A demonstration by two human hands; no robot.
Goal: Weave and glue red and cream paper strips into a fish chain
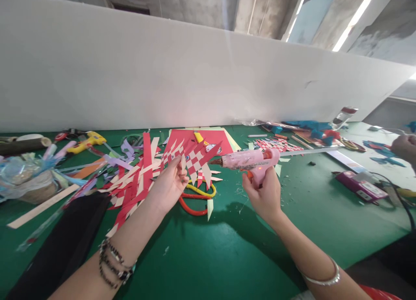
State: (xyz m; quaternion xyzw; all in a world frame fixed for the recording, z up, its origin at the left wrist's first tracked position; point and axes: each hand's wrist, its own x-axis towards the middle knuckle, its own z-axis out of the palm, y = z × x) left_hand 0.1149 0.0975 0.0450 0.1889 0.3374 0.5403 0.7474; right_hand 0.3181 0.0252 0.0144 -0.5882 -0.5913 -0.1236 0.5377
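My left hand (pixel 173 178) pinches a fish-like piece of woven red and cream paper (pixel 196 161), holding it up off the table. Its pointed strips fan out to the right. Wrapped round a pink hot glue gun (pixel 242 160) is my right hand (pixel 264 191), with a finger by the orange trigger. The gun's nozzle points left, close to the woven paper; I cannot tell whether they touch. A long clear glue stick (pixel 308 151) sticks out of its back. Below the paper lie scissors with red and yellow handles (pixel 195 212), partly hidden.
Red and cream paper strips (pixel 130 191) are heaped to the left on the green table (pixel 201 256). Beyond them lies a yellow glue gun (pixel 87 141). A purple box (pixel 360 186) sits at right, near another person's hand (pixel 404 148). A white partition (pixel 195 79) stands behind.
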